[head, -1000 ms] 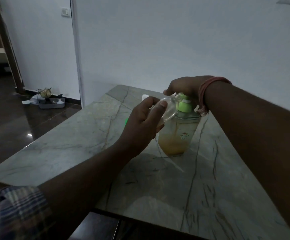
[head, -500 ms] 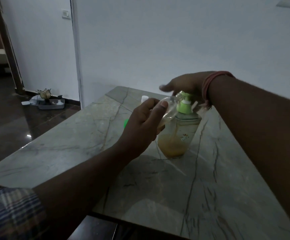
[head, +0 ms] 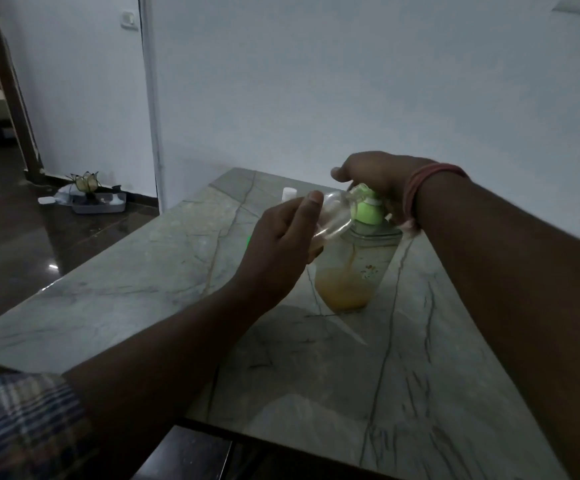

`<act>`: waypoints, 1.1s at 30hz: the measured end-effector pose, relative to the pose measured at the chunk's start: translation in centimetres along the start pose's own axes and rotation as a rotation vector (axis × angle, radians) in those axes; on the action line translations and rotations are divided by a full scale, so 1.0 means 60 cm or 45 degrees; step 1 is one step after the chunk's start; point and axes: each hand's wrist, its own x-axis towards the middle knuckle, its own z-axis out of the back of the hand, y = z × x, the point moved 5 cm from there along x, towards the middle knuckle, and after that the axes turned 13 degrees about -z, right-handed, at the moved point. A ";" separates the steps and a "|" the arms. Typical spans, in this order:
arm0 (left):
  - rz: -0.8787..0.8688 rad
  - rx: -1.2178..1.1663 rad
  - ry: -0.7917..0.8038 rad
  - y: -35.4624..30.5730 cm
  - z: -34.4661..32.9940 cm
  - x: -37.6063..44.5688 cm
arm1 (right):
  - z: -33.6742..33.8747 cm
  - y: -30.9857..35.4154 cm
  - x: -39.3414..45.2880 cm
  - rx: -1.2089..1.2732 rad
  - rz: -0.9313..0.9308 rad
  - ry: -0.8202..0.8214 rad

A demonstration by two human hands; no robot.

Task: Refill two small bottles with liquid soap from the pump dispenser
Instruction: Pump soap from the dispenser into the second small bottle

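A clear pump dispenser [head: 354, 268] with a green pump head [head: 367, 210] stands on the marble table [head: 125, 296]; amber soap fills its lower part. My left hand [head: 281, 237] holds a small clear bottle [head: 333, 216], tilted with its mouth at the pump's nozzle. My right hand [head: 375, 174] lies flat on top of the pump head, fingers stretched out to the left. A pink band circles the right wrist. A small white cap [head: 289, 194] stands on the table behind my left hand. A green spot [head: 248, 241] shows by my left hand; what it is I cannot tell.
The table's far edge meets a white wall [head: 350, 81]. On the dark floor to the left sits a grey tray [head: 98, 204] with small items. The table's near edge runs below my forearms.
My right hand rose from pressing the pump with curled fingers to a flatter pose over it. The left hand kept the small bottle at the nozzle.
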 end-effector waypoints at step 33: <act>0.007 -0.069 -0.063 0.012 0.004 0.001 | -0.001 0.013 -0.023 -0.069 0.182 -0.079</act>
